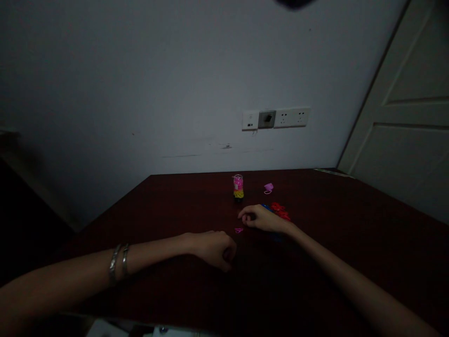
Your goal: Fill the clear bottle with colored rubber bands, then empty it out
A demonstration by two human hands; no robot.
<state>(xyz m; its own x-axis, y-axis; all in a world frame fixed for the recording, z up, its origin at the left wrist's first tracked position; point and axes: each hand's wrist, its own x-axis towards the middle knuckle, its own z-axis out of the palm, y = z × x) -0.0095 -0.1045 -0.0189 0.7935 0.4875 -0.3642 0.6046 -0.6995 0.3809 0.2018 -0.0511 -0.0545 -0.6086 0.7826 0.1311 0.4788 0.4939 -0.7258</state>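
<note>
My left hand (214,249) is curled into a loose fist low over the dark red tabletop, its fingertips turned under so that anything in them is hidden. Just ahead of it lie a few small pink loops (239,230), like rubber bands. Beyond these, my right hand (260,218) hovers with bent, slightly parted fingers and nothing visible between them. Red bands (279,210) are heaped behind that wrist, with a blue piece (267,207) partly covered by the hand. A small clear bottle (238,187) with pink and yellow contents stands upright farther back.
A small pink-purple cap-like piece with a loop (268,187) lies right of the bottle. The dark wooden table (189,201) meets a pale wall with sockets (291,118). A panelled door (403,112) is at the right. White items (105,329) show below the table's near edge.
</note>
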